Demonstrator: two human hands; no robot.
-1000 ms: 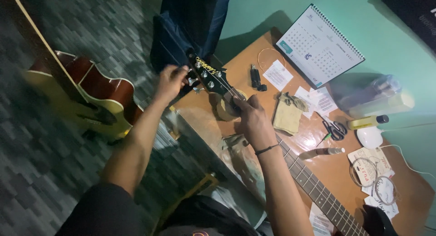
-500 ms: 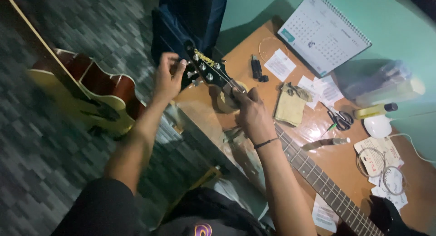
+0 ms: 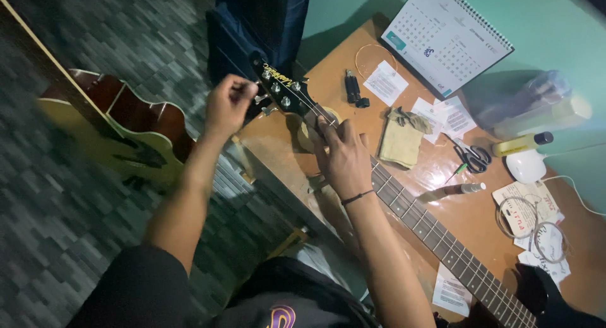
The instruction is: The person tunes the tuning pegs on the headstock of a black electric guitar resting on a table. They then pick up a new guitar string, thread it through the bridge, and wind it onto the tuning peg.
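An electric guitar lies across the wooden table (image 3: 297, 157), its black headstock (image 3: 282, 89) hanging past the table's left edge. My left hand (image 3: 227, 104) pinches a tuning peg (image 3: 260, 99) on the near side of the headstock. My right hand (image 3: 341, 154) rests on the guitar neck (image 3: 435, 239) close to the nut, fingers pressing the strings. Under the neck there, a roll of tape (image 3: 306, 135) props it up. The guitar's dark body (image 3: 536, 290) is at the lower right corner.
An acoustic guitar (image 3: 120, 129) leans on the floor at left. A dark blue bag (image 3: 259, 25) stands behind the table. On the table lie a calendar (image 3: 445, 41), yellow cloth (image 3: 401, 142), scissors (image 3: 472, 156), yellow bottle (image 3: 521, 143), small spray bottle (image 3: 451, 190), coiled strings (image 3: 536, 236), black tool (image 3: 353, 91), white mouse (image 3: 525, 167).
My left hand has stayed at the headstock pegs, its fingers shifting as it turns one. My right hand slid slightly down the neck. The view drifted a little.
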